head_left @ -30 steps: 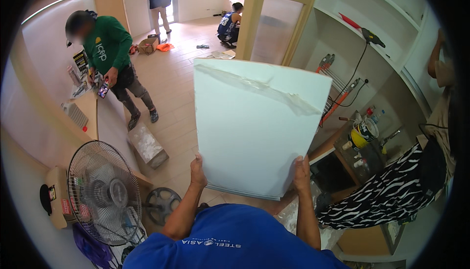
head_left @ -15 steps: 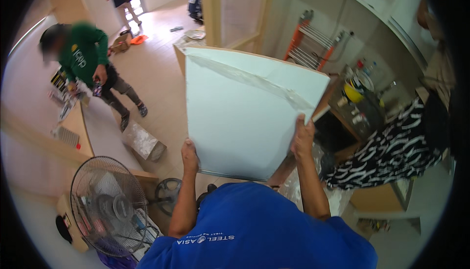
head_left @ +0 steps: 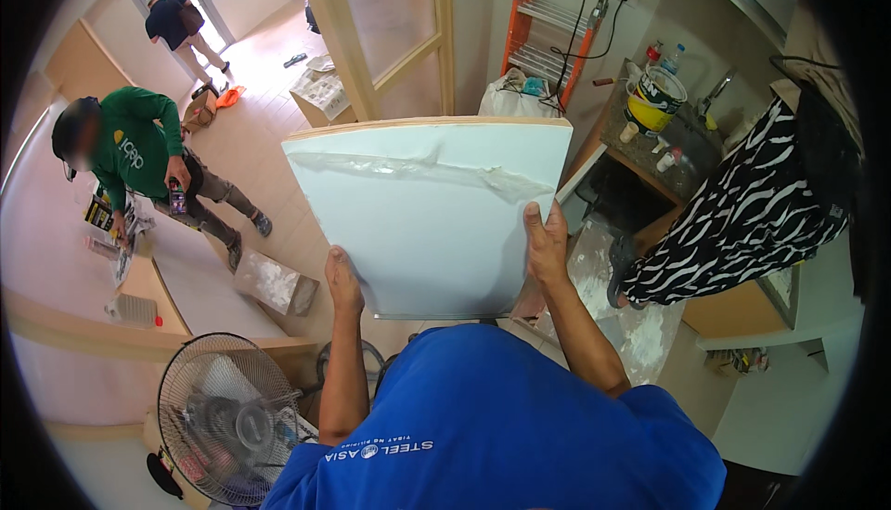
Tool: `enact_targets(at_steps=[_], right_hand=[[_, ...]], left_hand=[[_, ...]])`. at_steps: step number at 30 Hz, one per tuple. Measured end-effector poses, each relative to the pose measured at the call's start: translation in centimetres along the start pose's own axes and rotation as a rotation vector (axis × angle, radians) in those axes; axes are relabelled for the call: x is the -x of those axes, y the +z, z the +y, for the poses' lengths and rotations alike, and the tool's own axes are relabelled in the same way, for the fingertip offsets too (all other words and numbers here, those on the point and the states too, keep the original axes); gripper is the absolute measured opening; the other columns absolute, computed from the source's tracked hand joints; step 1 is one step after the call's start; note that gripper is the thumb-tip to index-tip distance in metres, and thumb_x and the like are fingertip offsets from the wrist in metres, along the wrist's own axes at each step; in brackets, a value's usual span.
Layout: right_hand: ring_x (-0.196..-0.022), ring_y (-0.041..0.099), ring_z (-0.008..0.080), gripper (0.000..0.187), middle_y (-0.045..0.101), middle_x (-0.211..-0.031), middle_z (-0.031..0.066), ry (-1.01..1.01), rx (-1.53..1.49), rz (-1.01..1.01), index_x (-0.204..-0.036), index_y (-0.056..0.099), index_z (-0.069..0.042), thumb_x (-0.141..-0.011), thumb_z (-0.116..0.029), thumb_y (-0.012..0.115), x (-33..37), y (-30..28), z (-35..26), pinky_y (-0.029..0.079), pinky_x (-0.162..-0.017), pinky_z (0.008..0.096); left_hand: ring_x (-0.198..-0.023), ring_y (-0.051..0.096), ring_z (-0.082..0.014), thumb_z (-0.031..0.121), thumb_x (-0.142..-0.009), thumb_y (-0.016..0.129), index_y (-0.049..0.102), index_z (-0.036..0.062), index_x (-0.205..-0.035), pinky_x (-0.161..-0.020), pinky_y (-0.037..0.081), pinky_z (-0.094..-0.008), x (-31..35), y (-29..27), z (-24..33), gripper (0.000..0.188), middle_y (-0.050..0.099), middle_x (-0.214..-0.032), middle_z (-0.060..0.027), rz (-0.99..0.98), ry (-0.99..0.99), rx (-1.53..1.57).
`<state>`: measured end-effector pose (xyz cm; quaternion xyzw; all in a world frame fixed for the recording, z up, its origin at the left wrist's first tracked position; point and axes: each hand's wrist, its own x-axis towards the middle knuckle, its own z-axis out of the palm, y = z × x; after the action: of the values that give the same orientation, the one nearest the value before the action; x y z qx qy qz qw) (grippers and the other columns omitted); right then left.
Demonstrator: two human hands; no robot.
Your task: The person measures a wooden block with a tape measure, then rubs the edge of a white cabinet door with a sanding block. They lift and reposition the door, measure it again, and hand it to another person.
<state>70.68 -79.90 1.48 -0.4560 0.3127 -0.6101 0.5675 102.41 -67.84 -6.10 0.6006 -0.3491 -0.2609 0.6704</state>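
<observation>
Upright in front of my chest I carry a large white panel (head_left: 422, 236) with a pale wood-coloured top edge and a dark lower edge. A strip of wrinkled clear film runs across its upper part. My left hand (head_left: 343, 280) is closed on the panel's left side, low down. On the right side, somewhat higher, my right hand (head_left: 548, 241) grips it with the thumb lying on the white face. The fingers of both hands are largely hidden behind the panel.
A standing fan (head_left: 230, 422) is at lower left. A person in green (head_left: 144, 143) works beside a counter; another in patterned trousers (head_left: 742, 199) stands at right. An orange ladder (head_left: 552, 41), a paint bucket (head_left: 654, 102) and a framed door (head_left: 385, 32) lie beyond the panel.
The panel and both my hands have shifted left and slightly up in view. More of the ladder, bucket and sink area shows at right. My grip looks the same.
</observation>
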Motion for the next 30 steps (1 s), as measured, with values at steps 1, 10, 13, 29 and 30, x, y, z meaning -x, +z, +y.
enact_targets(at_steps=[1, 10, 13, 29, 30], right_hand=[[-0.116, 0.057, 0.0152, 0.054, 0.064, -0.126, 0.0076, 0.005, -0.012, -0.010, -0.135, 0.056, 0.000, -0.101, -0.039, 0.070, 0.2, -0.2, 0.0, 0.044, -0.104, 0.0302], [-0.112, 0.058, 0.0147, 0.048, 0.064, -0.124, 0.0070, 0.043, -0.051, -0.043, -0.135, 0.055, 0.000, -0.102, -0.033, 0.069, 1.5, -2.3, 2.2, 0.047, -0.100, 0.0308], [-0.112, 0.059, 0.0149, 0.043, 0.064, -0.125, 0.0072, 0.058, -0.099, -0.014, -0.135, 0.056, -0.002, -0.104, -0.028, 0.067, 1.7, -2.0, 1.6, 0.048, -0.099, 0.0307], [-0.119, 0.061, 0.0230, 0.055, 0.062, -0.134, 0.0139, 0.294, -0.147, -0.186, -0.141, 0.050, 0.003, -0.105, -0.037, 0.063, -6.8, -2.8, 4.5, 0.049, -0.104, 0.0378], [-0.118, 0.062, 0.0253, 0.062, 0.062, -0.134, 0.0150, 0.356, -0.164, -0.222, -0.142, 0.050, 0.002, -0.102, -0.042, 0.066, -6.9, -2.6, 5.1, 0.050, -0.104, 0.0407]], left_hand=[[-0.089, 0.046, -0.0141, 0.050, -0.112, 0.037, 0.053, 0.0029, -0.094, -0.084, 0.043, -0.0319, 0.1, -0.2, 0.0, 0.053, 0.053, -0.092, -0.0024, 0.006, -0.001, -0.043], [-0.098, 0.056, -0.0162, 0.050, -0.111, 0.042, 0.061, -0.0006, -0.112, -0.090, 0.046, -0.0322, 2.6, -0.5, -0.7, 0.054, 0.063, -0.106, -0.0072, 0.005, -0.079, 0.062], [-0.085, 0.050, -0.0097, 0.046, -0.111, 0.046, 0.060, 0.0041, -0.101, -0.077, 0.044, -0.0264, 3.1, -0.9, -1.0, 0.045, 0.059, -0.093, 0.0004, 0.059, -0.098, 0.118], [-0.074, 0.046, -0.0082, 0.048, -0.107, 0.055, 0.065, -0.0010, -0.091, -0.066, 0.040, -0.0272, 8.4, 3.5, 4.9, 0.053, 0.053, -0.078, 0.0037, 0.432, -0.096, -0.176], [-0.074, 0.048, -0.0091, 0.047, -0.107, 0.056, 0.065, -0.0015, -0.091, -0.067, 0.041, -0.0283, 9.4, 3.4, 5.3, 0.052, 0.055, -0.078, 0.0025, 0.479, -0.105, -0.183]])
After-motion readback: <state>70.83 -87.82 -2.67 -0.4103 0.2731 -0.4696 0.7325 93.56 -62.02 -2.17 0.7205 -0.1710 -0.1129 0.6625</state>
